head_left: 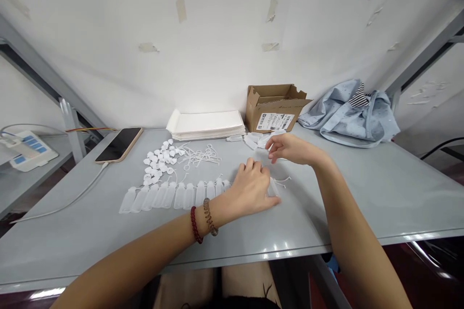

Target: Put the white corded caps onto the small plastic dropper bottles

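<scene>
A row of small translucent plastic sleeves [148, 199], flat with narrow necks, lies along the front of the table. My left hand [252, 188] rests over the right end of this row, thumb spread from bent fingers. One more sleeve [272, 187] shows beside its thumb, with white loop ends sticking out to the right; what lies under the palm is hidden. Farther back, my right hand [290, 147] hovers at a loose pile of similar clear pieces [253, 140], its fingers loosely curled and apart. I see nothing held in it.
White heart-shaped pieces [158, 160] and thin white loop ties [199, 155] lie behind the row. Against the wall stand a paper stack [206, 124], an open cardboard box [277, 108] and a blue cloth bag [348, 113]. A phone [120, 145] with a charging cable [78, 195] lies left.
</scene>
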A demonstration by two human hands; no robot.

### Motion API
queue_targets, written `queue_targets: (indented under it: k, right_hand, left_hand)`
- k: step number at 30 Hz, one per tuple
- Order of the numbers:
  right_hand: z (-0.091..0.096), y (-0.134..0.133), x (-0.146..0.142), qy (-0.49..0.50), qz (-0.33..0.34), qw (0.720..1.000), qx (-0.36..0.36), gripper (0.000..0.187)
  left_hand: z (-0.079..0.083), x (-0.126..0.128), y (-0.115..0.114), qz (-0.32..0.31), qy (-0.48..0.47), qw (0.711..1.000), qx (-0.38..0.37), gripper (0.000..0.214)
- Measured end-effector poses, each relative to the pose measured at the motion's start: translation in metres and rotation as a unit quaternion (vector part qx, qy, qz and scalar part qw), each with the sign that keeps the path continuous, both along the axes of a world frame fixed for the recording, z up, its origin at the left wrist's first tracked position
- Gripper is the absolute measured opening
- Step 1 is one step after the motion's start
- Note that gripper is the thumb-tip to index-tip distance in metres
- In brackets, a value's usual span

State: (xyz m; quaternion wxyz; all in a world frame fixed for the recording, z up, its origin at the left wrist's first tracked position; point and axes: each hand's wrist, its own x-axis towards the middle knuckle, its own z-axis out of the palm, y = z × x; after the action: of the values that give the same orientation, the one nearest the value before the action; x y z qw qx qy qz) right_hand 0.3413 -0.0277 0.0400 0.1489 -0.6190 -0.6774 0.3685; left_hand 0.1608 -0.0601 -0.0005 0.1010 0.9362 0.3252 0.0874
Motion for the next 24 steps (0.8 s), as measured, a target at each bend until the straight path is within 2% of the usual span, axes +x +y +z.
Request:
queue_targets:
  k: [10,13,16,18,21,24]
  right_hand:
    - [-0.006,0.008,0.01,-0.007,-0.136,0.98,0.142,0.013]
    - [-0.011,0.012,0.008,-0.026,-0.15,0.962,0.225,0.009]
    - [-0.023,0.02,-0.004,-0.042,-0.127,0.937,0.323,0.01]
    - [-0.034,0.025,-0.016,-0.056,-0.081,0.928,0.359,0.014]
    - [-0.047,0.032,-0.032,-0.099,-0.01,0.923,0.372,0.022]
    - [-0.051,0.043,-0.042,-0.132,0.015,0.923,0.361,0.027]
  left_hand:
    - [0.0,-0.004,-0.003,-0.007,0.011,1.0,0.022,0.05]
    - [0.002,-0.009,-0.001,-0.009,-0.008,1.0,0.024,0.056]
    - [0.012,-0.021,0.008,0.012,-0.03,0.999,0.002,0.059]
    - [0.02,-0.037,0.019,0.052,-0.054,0.997,-0.018,0.056]
    - [0.029,-0.073,0.045,0.151,-0.099,0.983,-0.043,0.04]
    - [0.03,-0.115,0.072,0.216,-0.117,0.968,-0.055,0.024]
